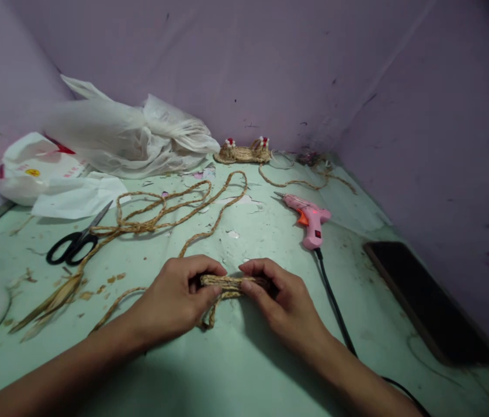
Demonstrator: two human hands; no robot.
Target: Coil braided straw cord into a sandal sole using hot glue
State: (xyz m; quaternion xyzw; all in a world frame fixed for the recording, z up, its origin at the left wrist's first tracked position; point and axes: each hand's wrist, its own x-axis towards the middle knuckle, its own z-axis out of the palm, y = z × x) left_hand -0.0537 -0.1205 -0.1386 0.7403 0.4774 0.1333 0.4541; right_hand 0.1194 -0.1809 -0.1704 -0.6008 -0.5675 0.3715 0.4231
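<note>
A small flat piece of coiled tan straw rope (229,282) is held level between both hands, over the near middle of the table. My left hand (183,286) pinches its left end between thumb and fingers. At the right end, my right hand (276,289) grips it the same way, thumb on the near side. A short bit of rope hangs below the piece, beside my left fingers. Braided rope (203,234) runs from near my left hand back to a loose, looped bundle (140,227). The parts of the piece under my fingers are hidden.
Black-handled scissors (78,240) lie left, beside frayed straw (59,298). A pink glue gun (311,219) with a black cord stands right of centre, a dark phone (426,295) farther right. White plastic bags (131,136) and a finished-looking straw piece with beads (244,154) sit along the wall.
</note>
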